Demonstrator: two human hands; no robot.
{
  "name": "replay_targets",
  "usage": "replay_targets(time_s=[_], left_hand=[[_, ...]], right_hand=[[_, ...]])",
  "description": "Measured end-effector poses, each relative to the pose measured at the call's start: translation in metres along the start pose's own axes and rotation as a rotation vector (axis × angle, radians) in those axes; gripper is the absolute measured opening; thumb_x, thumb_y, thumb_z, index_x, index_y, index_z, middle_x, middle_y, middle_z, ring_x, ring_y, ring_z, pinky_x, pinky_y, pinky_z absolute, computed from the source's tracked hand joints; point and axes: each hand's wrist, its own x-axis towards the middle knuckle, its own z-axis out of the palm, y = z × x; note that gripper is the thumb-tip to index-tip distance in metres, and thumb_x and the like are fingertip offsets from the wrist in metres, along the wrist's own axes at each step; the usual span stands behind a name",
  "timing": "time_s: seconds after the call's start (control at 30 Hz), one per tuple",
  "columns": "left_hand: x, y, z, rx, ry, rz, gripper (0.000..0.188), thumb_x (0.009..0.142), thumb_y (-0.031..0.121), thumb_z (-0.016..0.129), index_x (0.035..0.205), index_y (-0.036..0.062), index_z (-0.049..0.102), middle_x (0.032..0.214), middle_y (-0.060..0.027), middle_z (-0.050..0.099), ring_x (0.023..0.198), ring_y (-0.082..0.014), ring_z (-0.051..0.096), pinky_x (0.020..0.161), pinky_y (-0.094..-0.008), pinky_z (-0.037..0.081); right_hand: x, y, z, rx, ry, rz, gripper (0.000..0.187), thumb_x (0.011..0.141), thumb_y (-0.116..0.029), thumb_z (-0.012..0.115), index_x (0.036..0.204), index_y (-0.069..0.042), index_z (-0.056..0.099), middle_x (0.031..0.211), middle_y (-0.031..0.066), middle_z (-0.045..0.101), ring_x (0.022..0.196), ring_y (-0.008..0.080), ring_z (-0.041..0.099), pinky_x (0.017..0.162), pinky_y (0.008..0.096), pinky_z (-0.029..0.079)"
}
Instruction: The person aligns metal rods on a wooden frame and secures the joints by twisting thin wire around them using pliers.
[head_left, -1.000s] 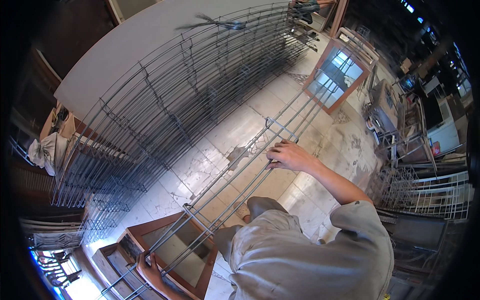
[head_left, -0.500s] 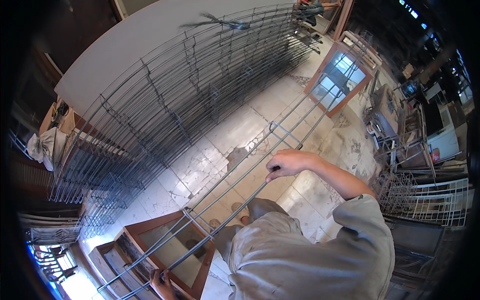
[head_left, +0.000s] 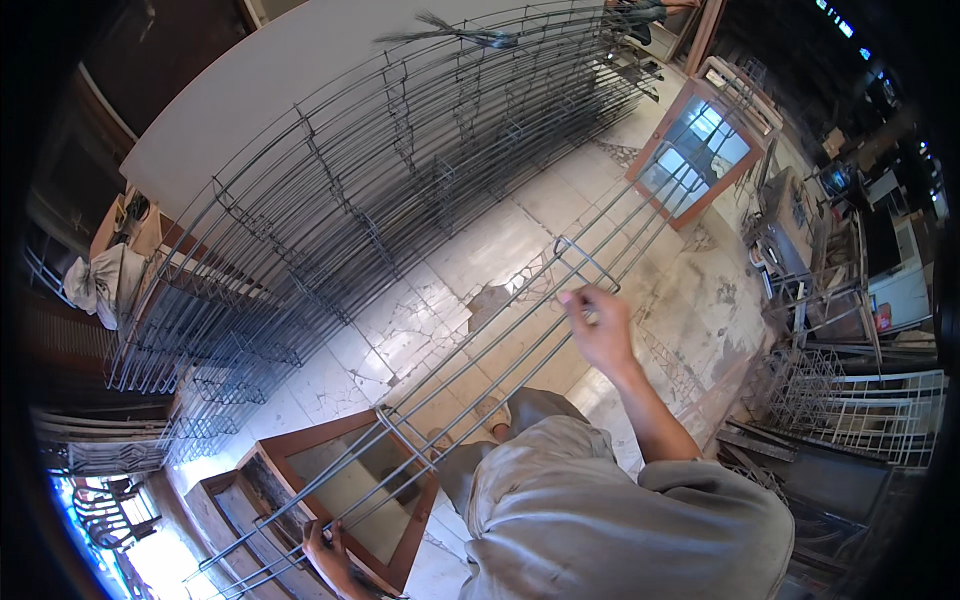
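A long cage of steel reinforcing bars with rectangular wire stirrups [head_left: 408, 438] slants across in front of me, from lower left to upper right. My left hand [head_left: 327, 552] is at its lower left part, fingers curled round a near bar. My right hand [head_left: 600, 330] is beside the stirrup [head_left: 588, 264] farther up the cage. Its thumb and fingertips are pinched together just over the bars; what they hold, if anything, is too small to make out.
A big stack of similar bar cages [head_left: 350, 215] fills the left, with a bundle of thin wire [head_left: 490, 38] on top. Glazed wooden frames [head_left: 400, 545] [head_left: 690, 150] lie under both ends of the cage. White wire grids [head_left: 885, 410] stand at right. Another person's arm [head_left: 650, 12] shows at the top.
My right hand has lifted off the near bar and turned upward, its fingertips now pinched near the upper stirrup. My left hand stays on the bar. The whole view has shifted slightly.
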Motion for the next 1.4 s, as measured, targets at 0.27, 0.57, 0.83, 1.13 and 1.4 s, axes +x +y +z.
replay_targets(time_s=[0.27,0.57,0.83,1.13,1.4], left_hand=[[-0.004,0.034,-0.008,-0.037,0.034,-0.022,0.014,0.085,0.011,0.068,0.096,0.0010,0.070,0.083,-0.0158,0.063,0.065,-0.0302,0.055,0.060,-0.0400,0.045],[0.003,0.053,-0.015,-0.045,0.001,-0.087,0.022,0.087,0.021,0.068,0.090,-0.0005,0.068,0.075,-0.0185,0.059,0.062,-0.0320,0.052,0.060,-0.0424,0.043],[-0.007,0.043,-0.013,-0.084,0.000,-0.159,0.029,0.089,0.027,0.066,0.092,-0.0019,0.068,0.076,-0.0207,0.061,0.067,-0.0369,0.054,0.065,-0.0462,0.043],[-0.005,0.026,-0.001,-0.288,-0.043,-0.276,0.032,0.089,0.028,0.069,0.094,-0.0041,0.068,0.075,-0.0143,0.060,0.068,-0.0259,0.055,0.063,-0.0373,0.045],[0.003,0.034,-0.012,-0.145,-0.149,-0.137,0.029,0.092,0.025,0.064,0.097,-0.0026,0.070,0.090,-0.0189,0.065,0.077,-0.0303,0.059,0.070,-0.0398,0.047]], right_hand=[[0.190,0.200,-0.055,-0.499,0.371,0.432,0.045,0.091,-0.025,0.063,0.114,0.012,0.055,0.104,0.0231,0.067,0.098,0.0289,0.067,0.084,0.0353,0.053],[0.250,0.257,-0.027,0.212,0.817,0.783,0.034,0.091,-0.014,0.052,0.122,-0.001,0.051,0.104,0.0207,0.064,0.084,0.0289,0.063,0.070,0.0388,0.048],[0.245,0.180,-0.009,0.206,0.821,0.600,0.043,0.090,-0.009,0.047,0.131,-0.002,0.055,0.124,0.0253,0.060,0.118,0.0374,0.056,0.100,0.0408,0.043],[0.237,0.239,-0.036,0.651,0.791,0.409,0.051,0.097,-0.008,0.043,0.147,-0.003,0.034,0.071,0.0012,0.049,0.054,0.0095,0.045,0.044,0.0259,0.037],[0.210,0.237,-0.020,0.391,0.556,0.531,0.039,0.098,-0.014,0.045,0.134,0.000,0.046,0.074,0.0122,0.060,0.064,0.0221,0.060,0.057,0.0382,0.050]])
